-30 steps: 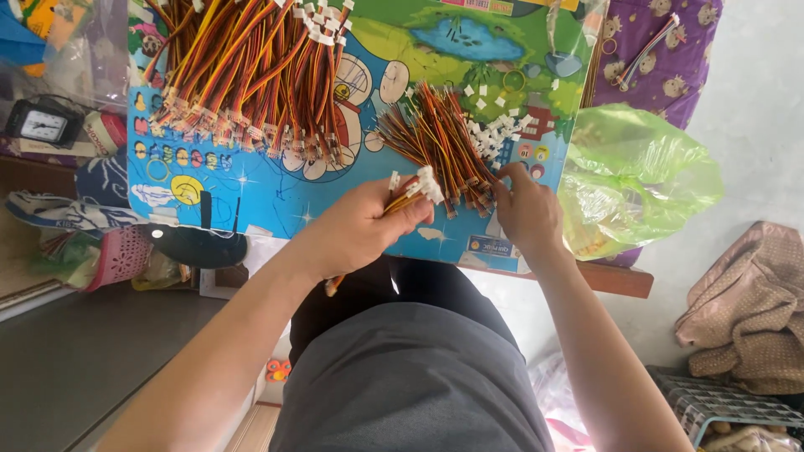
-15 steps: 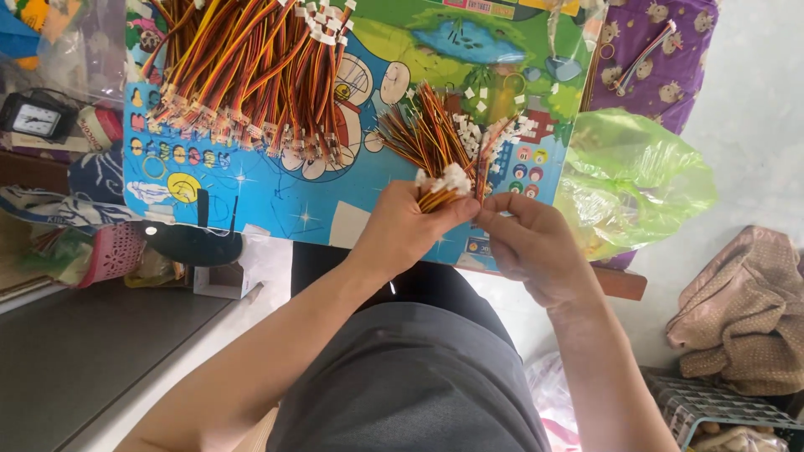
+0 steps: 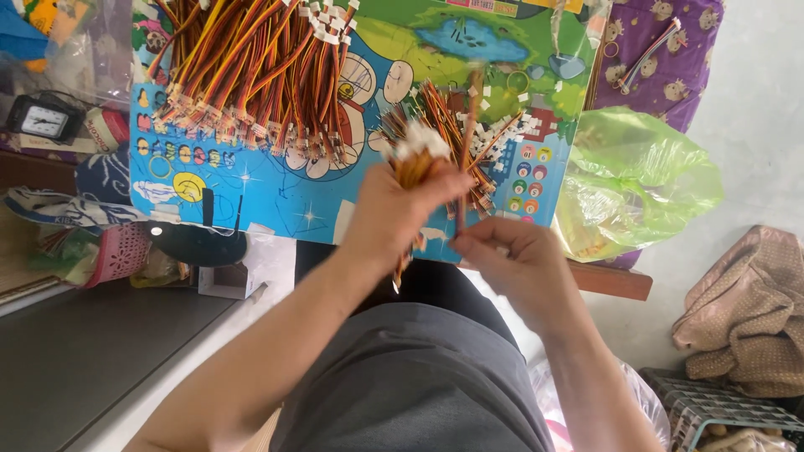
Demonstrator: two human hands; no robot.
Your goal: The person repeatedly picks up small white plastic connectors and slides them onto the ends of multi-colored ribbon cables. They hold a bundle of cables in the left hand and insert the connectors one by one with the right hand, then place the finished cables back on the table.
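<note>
A bundle of wires (image 3: 416, 159), striped orange, red and dark with white plugs at the top end, stands upright in the left hand (image 3: 394, 219), whose fingers are wrapped tight around its middle; the lower ends of the wires poke out below the fist, over the person's lap. The bundle is held just above the near edge of a bright cartoon play mat (image 3: 276, 201) that covers the work surface. The right hand (image 3: 511, 259) sits just beside the left, a little lower, and pinches a single wire (image 3: 466, 142) between thumb and fingertips; that wire rises nearly straight up next to the bundle and is blurred, so its tip is hard to make out. Behind the hands, a small loose pile of the same wires (image 3: 469, 134) lies on the mat, spread in a fan with white plugs scattered at its far side. Farther left on the mat lies a much bigger heap of wires (image 3: 251, 75), its plug ends pointing toward the person. A crumpled green plastic bag (image 3: 636, 188) rests off the right edge of the mat. A small black clock (image 3: 38, 121) sits at the left, well apart from the hands, and a brown cloth bag (image 3: 745, 314) lies on the floor at the far right.
</note>
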